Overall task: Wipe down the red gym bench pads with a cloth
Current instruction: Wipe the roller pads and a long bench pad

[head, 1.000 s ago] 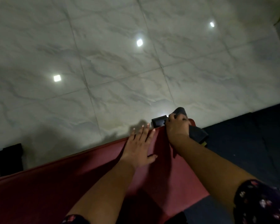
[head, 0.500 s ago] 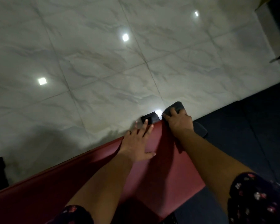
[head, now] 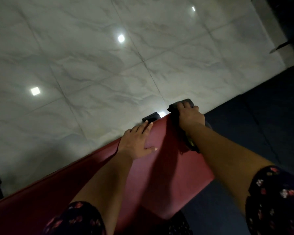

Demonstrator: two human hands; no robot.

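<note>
- Red bench pad (head: pixel 168 170) stretched diagonally from lower left up to a far corner right of centre, with pale marble floor tiles (head: pixel 92 65) beyond it and a dark mat (head: pixel 261 126) to the right.
- Left hand (head: pixel 137 141) laid flat on the pad near its far edge, fingers straight, thumb spread.
- Right hand (head: pixel 190 116) gripping a dark cloth (head: pixel 187 101), fingers curled over it at the pad's far corner, more cloth trailing under the wrist.
- Small black part (head: pixel 150 117) just past the far edge, beside the left fingertips.
- Dark floral sleeves (head: pixel 278 192) on both arms.
</note>
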